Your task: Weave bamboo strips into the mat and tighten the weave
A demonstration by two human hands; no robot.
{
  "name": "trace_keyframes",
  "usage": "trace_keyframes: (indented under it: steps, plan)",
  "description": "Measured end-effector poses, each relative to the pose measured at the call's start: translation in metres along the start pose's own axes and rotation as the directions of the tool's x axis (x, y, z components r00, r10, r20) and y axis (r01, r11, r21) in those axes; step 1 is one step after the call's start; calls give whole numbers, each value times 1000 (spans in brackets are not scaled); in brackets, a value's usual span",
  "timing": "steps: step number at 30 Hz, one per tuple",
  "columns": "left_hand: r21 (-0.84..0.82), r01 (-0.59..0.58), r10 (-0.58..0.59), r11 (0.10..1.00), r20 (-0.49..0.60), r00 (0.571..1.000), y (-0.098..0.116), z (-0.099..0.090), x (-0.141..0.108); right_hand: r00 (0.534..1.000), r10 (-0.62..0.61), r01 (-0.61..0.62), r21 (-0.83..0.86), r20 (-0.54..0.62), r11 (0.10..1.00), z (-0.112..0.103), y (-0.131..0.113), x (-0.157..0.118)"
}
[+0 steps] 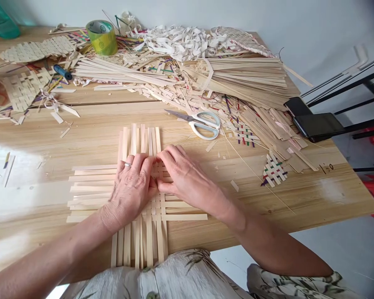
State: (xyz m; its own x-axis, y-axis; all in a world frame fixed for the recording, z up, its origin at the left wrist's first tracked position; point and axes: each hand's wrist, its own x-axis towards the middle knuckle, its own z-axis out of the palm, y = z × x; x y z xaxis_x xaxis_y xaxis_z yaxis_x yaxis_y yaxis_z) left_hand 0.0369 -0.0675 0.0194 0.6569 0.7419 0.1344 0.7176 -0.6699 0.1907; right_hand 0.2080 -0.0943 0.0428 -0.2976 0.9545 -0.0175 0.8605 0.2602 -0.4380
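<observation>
Gripping the crossed bamboo strips (152, 220), the left hand (130, 189) and right hand (187, 176) lie near white-handled scissors (194, 120)

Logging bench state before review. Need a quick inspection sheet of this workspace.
surface: light wood-grain table, glare on the left side, offcuts scattered across it
job's things: flat crisscross weave of pale bamboo strips under both hands; white-handled scissors lie just beyond it, not touching it
clutter: bundled strips, curled white offcuts, tape roll, small coloured woven piece
grippers: left hand, wearing a ring, and right hand both have their fingers at the weave's centre; no tool held
cables: nothing seen
surroundings: phone at the table's right edge, black metal frame beyond it
</observation>
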Motion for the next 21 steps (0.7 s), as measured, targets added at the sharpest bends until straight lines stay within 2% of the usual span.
trace_keyframes:
  steps: [9, 21]
  plan:
    - [24, -9, 10, 1000, -25, 1000, 2, 1, 2, 1000, -12, 12, -17, -7, 1000, 2, 1, 0]
    - [5, 15, -15, 1000, 17, 1000, 2, -1, 2, 1000, -11, 11, 0, -24, 1000, 1, -1, -1]
